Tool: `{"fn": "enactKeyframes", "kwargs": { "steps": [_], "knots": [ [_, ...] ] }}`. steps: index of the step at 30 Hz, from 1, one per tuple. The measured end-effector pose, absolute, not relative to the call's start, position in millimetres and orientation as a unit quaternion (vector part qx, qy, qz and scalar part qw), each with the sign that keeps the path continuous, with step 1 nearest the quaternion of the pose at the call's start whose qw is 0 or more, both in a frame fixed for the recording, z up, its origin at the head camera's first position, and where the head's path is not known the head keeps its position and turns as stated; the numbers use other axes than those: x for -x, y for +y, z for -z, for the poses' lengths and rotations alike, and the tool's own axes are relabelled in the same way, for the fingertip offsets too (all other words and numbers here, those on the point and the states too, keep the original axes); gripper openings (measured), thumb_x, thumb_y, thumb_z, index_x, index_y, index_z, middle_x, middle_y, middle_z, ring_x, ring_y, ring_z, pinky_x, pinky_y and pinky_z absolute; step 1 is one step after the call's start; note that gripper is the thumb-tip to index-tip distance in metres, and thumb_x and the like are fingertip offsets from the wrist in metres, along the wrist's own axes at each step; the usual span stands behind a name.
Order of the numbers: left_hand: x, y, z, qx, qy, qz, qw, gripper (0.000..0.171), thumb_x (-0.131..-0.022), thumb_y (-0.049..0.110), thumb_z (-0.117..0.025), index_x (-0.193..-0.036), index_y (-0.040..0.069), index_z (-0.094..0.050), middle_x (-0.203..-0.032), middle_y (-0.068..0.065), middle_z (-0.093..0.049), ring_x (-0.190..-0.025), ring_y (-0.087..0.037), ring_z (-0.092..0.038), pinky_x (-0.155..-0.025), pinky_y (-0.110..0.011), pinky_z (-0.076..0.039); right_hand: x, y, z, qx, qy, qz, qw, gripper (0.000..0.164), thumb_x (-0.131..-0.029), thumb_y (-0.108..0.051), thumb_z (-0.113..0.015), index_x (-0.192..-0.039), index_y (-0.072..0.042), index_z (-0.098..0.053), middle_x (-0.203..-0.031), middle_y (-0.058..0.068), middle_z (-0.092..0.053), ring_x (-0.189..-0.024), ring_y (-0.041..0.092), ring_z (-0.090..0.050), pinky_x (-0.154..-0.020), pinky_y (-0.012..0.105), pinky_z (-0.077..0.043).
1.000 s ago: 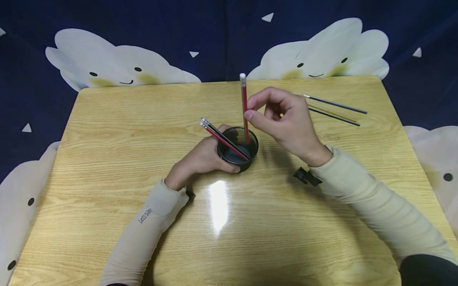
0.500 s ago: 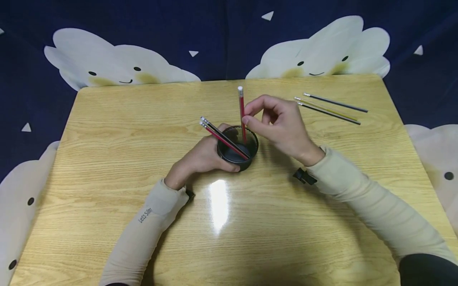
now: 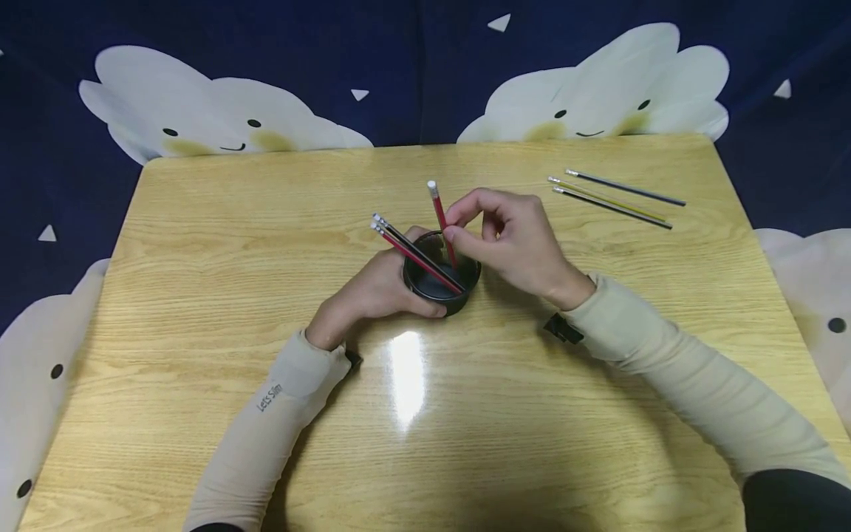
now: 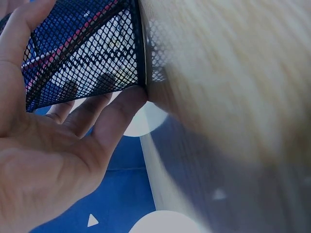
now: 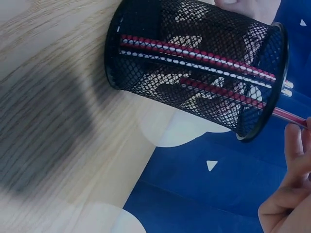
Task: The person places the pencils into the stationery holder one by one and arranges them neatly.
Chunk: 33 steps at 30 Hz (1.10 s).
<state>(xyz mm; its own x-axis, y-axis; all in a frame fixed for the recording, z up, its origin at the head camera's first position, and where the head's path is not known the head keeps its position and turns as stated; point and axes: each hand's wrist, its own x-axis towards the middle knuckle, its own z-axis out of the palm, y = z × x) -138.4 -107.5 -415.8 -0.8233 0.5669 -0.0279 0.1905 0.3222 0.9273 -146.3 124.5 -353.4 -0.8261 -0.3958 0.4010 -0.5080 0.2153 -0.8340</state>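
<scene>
- Red pencil [image 3: 439, 209], and it was half in: its lower end sat inside the black mesh cup [image 3: 462, 301], broken up by the weave in the right wrist view but visibly short of the base.
- Right hand [image 3: 515, 240] hid part of the shaft, thumb and forefinger pinching it; the right wrist view chopped the pencil off at its edge.
- Left hand [image 3: 382, 284] was wrapped round the cup, most of its fingers lost behind it from the head; the cup ran off the top of the left wrist view.
- Steep, that pencil! White end up, tipped slightly left, long axis running down into the cup.
- Slim red shaft, pale shiny band, white tip.
- Red and black pencils [image 3: 419, 258] leaned left inside, too bunched to count.
- Three more pencils [image 3: 625, 187] lay on the bench [image 3: 233, 222], over to the right.
</scene>
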Motion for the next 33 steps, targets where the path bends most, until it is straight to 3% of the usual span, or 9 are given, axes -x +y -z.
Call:
{"fn": "enactKeyframes", "kwargs": {
  "steps": [5, 15, 20, 26, 33],
  "knots": [
    [139.7, -107.2, 415.5, -0.242, 0.793, -0.531, 0.175, 0.094, -0.069, 0.01, -0.103, -0.148, 0.009, -0.051, -0.137, -0.001, -0.065, -0.119, -0.017, -0.062, -0.11, -0.038, -0.044, 148.2, 122.8, 356.5, -0.295, -0.791, -0.534, 0.045, 0.009, -0.093, -0.002, -0.083, -0.101, -0.006, -0.08, -0.093, -0.003, -0.077, -0.048, 0.013, -0.041, -0.044, 0.023, -0.029],
    [138.5, -108.2, 414.4, -0.233, 0.8, -0.523, 0.181, 0.091, -0.07, 0.013, -0.103, -0.144, 0.015, -0.05, -0.117, -0.001, -0.073, -0.111, -0.025, -0.066, -0.104, -0.038, -0.047, 153.3, 117.0, 361.7, -0.317, -0.816, -0.479, 0.058, 0.007, -0.092, -0.008, -0.084, -0.098, -0.008, -0.081, -0.089, -0.002, -0.077, -0.051, 0.012, -0.043, -0.048, 0.022, -0.031],
    [137.9, -108.7, 413.0, -0.228, 0.802, -0.518, 0.191, 0.099, -0.071, 0.015, -0.103, -0.152, 0.014, -0.047, -0.126, 0.0, -0.072, -0.116, -0.021, -0.066, -0.108, -0.039, -0.046, 154.7, 114.6, 362.8, -0.325, -0.83, -0.449, 0.064, 0.006, -0.093, -0.009, -0.084, -0.098, -0.008, -0.081, -0.087, -0.002, -0.077, -0.056, 0.011, -0.047, -0.053, 0.023, -0.034],
    [138.1, -109.7, 412.3, -0.223, 0.809, -0.506, 0.198, 0.106, -0.072, 0.02, -0.103, -0.16, 0.01, -0.045, -0.146, -0.002, -0.061, -0.124, -0.019, -0.062, -0.112, -0.041, -0.045, 156.7, 109.9, 363.6, -0.329, -0.843, -0.42, 0.063, 0.005, -0.093, -0.013, -0.081, -0.097, -0.009, -0.082, -0.085, -0.003, -0.077, -0.059, 0.01, -0.05, -0.055, 0.024, -0.036],
    [137.0, -109.7, 412.5, -0.216, 0.813, -0.499, 0.208, 0.089, -0.074, 0.019, -0.101, -0.152, 0.012, -0.06, -0.14, 0.0, -0.069, -0.124, -0.018, -0.063, -0.112, -0.039, -0.045, 156.7, 104.5, 365.5, -0.332, -0.856, -0.392, 0.063, 0.006, -0.092, -0.014, -0.081, -0.097, -0.01, -0.083, -0.083, -0.004, -0.077, -0.059, 0.009, -0.054, -0.055, 0.026, -0.039]
  ]
}}
